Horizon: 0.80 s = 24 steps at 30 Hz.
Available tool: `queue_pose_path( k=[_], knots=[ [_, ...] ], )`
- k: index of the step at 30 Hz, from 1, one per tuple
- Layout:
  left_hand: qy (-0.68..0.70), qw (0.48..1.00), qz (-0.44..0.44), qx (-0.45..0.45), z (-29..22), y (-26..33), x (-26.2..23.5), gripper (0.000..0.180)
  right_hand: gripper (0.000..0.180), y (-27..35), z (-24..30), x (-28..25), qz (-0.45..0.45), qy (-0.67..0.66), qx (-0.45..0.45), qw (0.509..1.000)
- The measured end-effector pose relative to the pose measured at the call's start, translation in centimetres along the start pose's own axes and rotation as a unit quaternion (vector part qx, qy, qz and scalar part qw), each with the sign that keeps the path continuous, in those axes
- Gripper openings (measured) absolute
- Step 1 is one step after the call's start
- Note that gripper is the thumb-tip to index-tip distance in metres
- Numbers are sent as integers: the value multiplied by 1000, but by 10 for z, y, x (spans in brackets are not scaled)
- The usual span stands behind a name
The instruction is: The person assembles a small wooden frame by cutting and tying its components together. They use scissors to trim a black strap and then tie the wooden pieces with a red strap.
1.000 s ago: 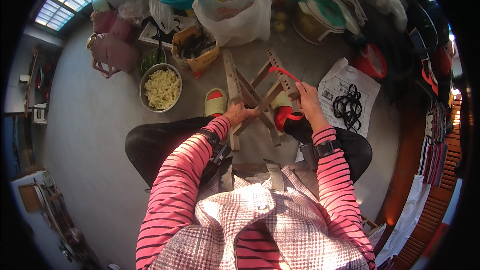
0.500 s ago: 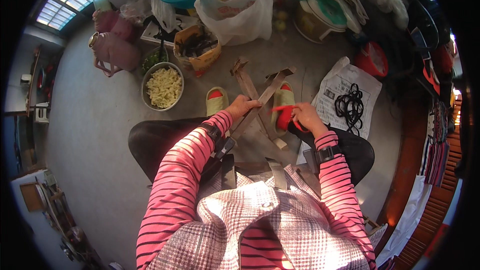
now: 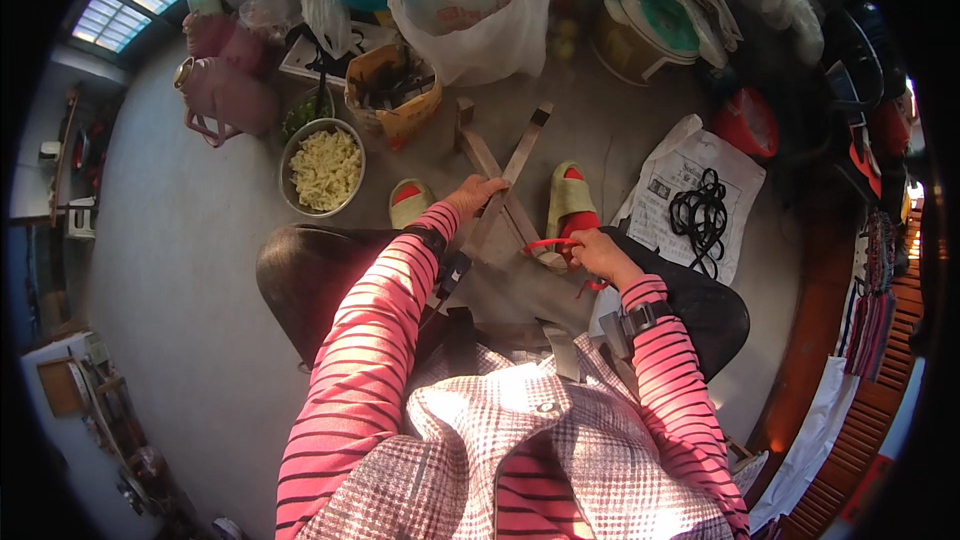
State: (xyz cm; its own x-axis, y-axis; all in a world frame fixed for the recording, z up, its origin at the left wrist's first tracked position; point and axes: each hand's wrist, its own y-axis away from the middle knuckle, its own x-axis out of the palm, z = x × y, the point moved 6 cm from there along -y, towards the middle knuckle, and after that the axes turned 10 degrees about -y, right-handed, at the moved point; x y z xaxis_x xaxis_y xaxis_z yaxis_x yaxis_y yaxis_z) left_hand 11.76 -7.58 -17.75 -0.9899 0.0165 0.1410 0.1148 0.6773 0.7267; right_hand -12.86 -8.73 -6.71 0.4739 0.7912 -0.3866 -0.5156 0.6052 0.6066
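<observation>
While my left hand [image 3: 472,197] grips the crossed wooden frame [image 3: 518,157], I see my right hand [image 3: 604,254] pinching a red strip [image 3: 548,243].

A metal bowl [image 3: 286,178] of pale yellow food [image 3: 328,170] stands near a pinkish jug [image 3: 235,100] and a white plastic bag [image 3: 480,50].

The left hand [image 3: 474,197] has its grip on a crossed wooden frame [image 3: 521,152] near where the bars meet, while the right hand [image 3: 603,256] holds a red strip [image 3: 550,242] close to one bar's lower end. Pale green slippers [image 3: 573,198] flank the frame on the floor [image 3: 200,290]. Leftward, a bowl [image 3: 284,172] of yellowish shreds [image 3: 326,170] sits near an open yellow box [image 3: 405,122]; rightward, black cord [image 3: 697,220] lies loosely looped on a printed sheet [image 3: 743,180].
</observation>
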Motion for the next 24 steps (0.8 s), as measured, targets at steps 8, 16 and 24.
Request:
queue_pose_path(
  k=[8,16,24],
  knots=[
    [-191,978,-83,31,-2,6,-23,38,23,4,4,-8,17,-36,12,999],
    [-411,841,-260,236,-46,56,-5,31,23,-14,-33,-20,-77,55,-38,995],
    [-620,778,55,81,46,46,90,18,21,-43,-44,4,-21,40,-70,996]
  ],
)
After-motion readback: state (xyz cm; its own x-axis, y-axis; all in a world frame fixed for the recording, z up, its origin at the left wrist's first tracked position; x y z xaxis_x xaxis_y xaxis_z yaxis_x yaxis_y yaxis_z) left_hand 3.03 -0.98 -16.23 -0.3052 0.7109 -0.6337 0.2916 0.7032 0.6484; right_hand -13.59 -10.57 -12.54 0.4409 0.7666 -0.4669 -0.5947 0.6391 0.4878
